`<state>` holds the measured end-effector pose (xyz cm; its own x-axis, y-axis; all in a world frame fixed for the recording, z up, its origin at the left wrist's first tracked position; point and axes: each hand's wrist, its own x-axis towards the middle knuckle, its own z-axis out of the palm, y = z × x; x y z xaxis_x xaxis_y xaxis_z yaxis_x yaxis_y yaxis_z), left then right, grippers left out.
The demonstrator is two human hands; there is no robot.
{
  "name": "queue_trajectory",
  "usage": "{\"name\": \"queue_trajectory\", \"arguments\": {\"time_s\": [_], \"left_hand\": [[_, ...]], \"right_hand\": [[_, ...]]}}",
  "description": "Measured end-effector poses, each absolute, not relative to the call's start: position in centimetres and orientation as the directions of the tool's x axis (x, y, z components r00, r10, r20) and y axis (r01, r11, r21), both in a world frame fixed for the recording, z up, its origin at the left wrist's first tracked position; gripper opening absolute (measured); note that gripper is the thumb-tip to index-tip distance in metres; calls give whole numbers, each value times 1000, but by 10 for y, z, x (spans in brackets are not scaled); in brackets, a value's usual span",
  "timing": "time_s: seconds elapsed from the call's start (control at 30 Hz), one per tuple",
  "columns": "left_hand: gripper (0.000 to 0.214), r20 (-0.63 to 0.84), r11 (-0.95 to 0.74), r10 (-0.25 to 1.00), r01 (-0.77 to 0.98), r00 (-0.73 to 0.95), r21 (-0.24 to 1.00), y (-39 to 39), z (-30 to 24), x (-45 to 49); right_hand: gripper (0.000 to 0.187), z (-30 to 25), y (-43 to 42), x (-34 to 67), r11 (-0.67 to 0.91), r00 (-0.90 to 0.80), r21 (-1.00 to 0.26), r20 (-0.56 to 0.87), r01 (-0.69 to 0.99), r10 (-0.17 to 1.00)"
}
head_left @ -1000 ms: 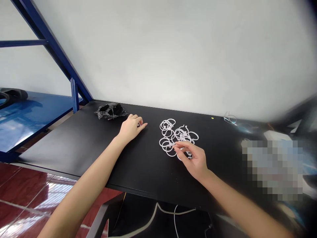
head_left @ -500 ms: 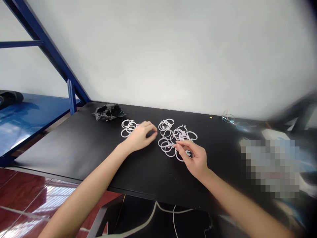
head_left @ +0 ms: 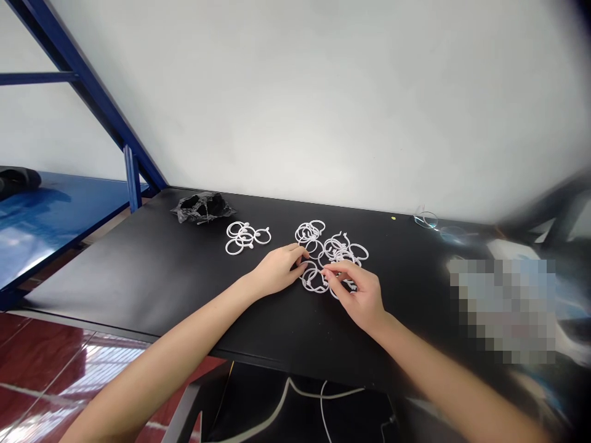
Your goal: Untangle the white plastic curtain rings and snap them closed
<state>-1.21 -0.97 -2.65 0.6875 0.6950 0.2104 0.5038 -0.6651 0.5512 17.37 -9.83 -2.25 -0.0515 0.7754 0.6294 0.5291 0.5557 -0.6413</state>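
Several thin white rings with small clasp-like ends lie in a loose pile (head_left: 309,232) on the black table. At the left edge of this pile is my left hand (head_left: 279,269), its thumb and fingers closed on the side of a white ring (head_left: 310,264). My right hand (head_left: 360,289) pinches the clasp end of that ring between thumb and index finger, over the lower part of the pile. Some rings are hidden behind the right fingers. A smaller group of white rings (head_left: 244,237) rests apart, to the left.
A crumpled black plastic bag (head_left: 203,208) lies at the back left of the black table (head_left: 184,264). Eyeglasses (head_left: 425,219) and a small yellow bit (head_left: 393,218) are at the back right. Clear plastic packaging is blurred at the right. Cables (head_left: 272,412) hang below the front edge.
My left hand has moved right, from the smaller ring group to the main pile, and now grips a ring there. My right hand has barely moved.
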Motion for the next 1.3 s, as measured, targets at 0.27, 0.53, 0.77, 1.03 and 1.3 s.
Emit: {"name": "queue_trajectory", "arguments": {"time_s": [0.27,0.53,0.77,1.03,1.3], "left_hand": [[12,235,-589,746,454,622,668,-7,-22,-18],[21,237,-453,818,334,524,827,-15,-11,-15],[31,476,-714,657,279,584,643,-30,-12,-5],[44,674,-962,237,263,700,65,-36,-23,-8],[47,635,-969,225,240,739,64,-33,-15,-13]], "right_hand": [[5,-28,-95,176,622,-311,-410,605,667,733],[25,-26,-96,175,611,-141,-465,711,641,689],[13,-22,-101,168,653,-66,-496,766,573,639],[27,-18,-110,156,792,-191,-458,804,404,563],[25,-19,-112,160,768,-225,-512,755,383,616]]}}
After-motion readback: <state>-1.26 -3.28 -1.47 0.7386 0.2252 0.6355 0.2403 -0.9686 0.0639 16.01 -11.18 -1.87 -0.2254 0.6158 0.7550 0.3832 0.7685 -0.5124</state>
